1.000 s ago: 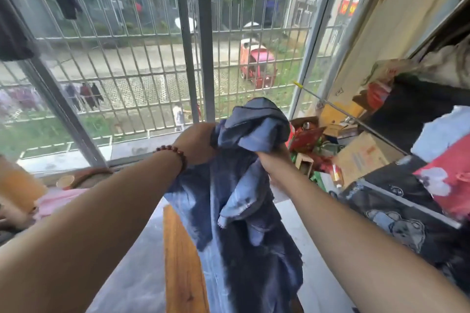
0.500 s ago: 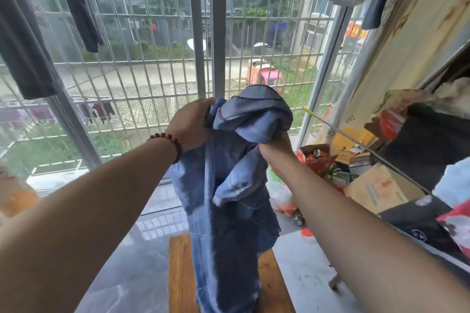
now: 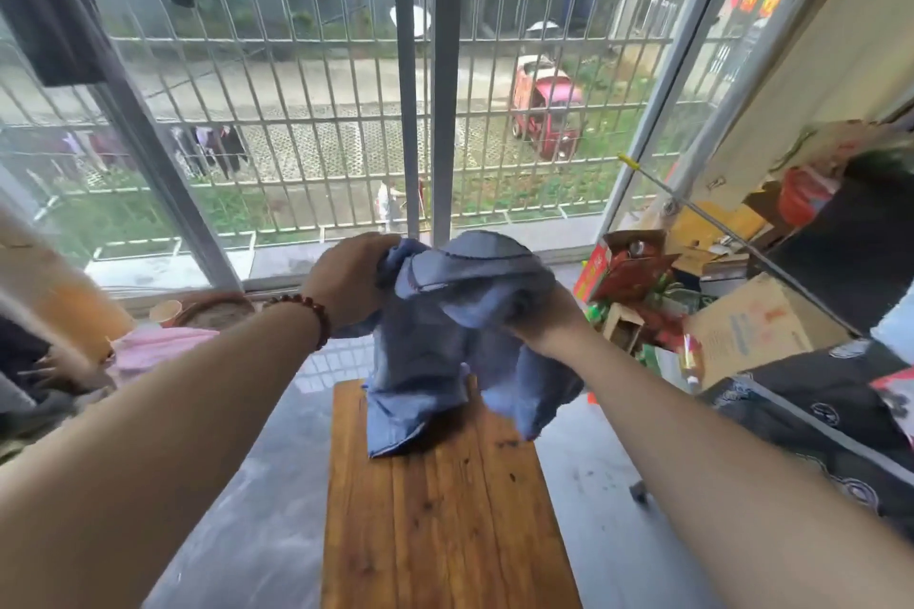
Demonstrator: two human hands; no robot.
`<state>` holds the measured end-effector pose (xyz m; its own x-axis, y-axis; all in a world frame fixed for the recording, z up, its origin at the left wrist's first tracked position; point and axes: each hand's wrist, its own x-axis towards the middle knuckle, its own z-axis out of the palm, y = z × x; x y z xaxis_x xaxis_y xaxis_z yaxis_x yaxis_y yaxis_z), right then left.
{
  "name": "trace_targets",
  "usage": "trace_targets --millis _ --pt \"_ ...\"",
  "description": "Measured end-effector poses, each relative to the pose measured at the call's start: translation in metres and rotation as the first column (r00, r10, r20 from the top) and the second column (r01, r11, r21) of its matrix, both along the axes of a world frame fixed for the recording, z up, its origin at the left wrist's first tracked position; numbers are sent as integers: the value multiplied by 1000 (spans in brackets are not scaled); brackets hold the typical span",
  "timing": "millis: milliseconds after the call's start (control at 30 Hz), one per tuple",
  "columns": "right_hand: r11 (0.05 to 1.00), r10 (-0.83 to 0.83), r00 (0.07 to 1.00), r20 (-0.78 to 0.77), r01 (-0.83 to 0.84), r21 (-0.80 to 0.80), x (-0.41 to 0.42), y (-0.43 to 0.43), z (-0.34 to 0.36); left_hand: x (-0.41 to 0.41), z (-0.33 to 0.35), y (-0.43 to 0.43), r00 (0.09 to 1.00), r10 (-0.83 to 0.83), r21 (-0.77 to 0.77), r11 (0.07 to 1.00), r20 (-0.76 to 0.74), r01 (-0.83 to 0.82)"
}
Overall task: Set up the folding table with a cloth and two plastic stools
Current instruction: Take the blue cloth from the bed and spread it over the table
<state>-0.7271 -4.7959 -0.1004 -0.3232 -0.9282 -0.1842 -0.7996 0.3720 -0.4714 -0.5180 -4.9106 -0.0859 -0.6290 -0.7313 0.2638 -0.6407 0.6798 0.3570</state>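
Observation:
A crumpled blue cloth (image 3: pixel 445 326) hangs bunched between both hands over the far end of a wooden table top (image 3: pixel 445 524). My left hand (image 3: pixel 348 279), with a bead bracelet at the wrist, grips the cloth's upper left part. My right hand (image 3: pixel 541 324) grips its right side. The cloth's lower folds touch the table's far end. The table top is narrow, of orange-brown planks, and stands in front of me. No plastic stools are in view.
A barred window (image 3: pixel 420 114) fills the wall ahead. Cardboard boxes and packets (image 3: pixel 692 312) are piled at the right, with dark bedding (image 3: pixel 816 410) nearer. A pink cloth and a basket (image 3: pixel 198 326) lie at the left. Grey floor surrounds the table.
Both hands have lowered the cloth, so that its lower folds now lie on the table's far end. More of the table top shows.

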Motion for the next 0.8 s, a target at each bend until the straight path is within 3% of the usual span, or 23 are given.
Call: trace_targets --millis 100,200,433,667,800 --pt "997 -75 992 103 74 15 -13 30 -32 16 -46 24 995 47 54 997 88 -52" --pt "997 -80 996 50 79 24 -18 61 -62 32 -84 54 976 100 138 982 191 -128" --pt "973 -93 996 -15 94 213 -18 125 -149 49 -146 136 961 155 338 913 231 -228" --pt "958 80 997 21 -82 275 -14 171 -198 50 -196 185 951 114 430 872 289 -235" --pt "950 46 995 87 -71 304 -9 175 -230 49 -228 197 936 141 485 825 322 -291"
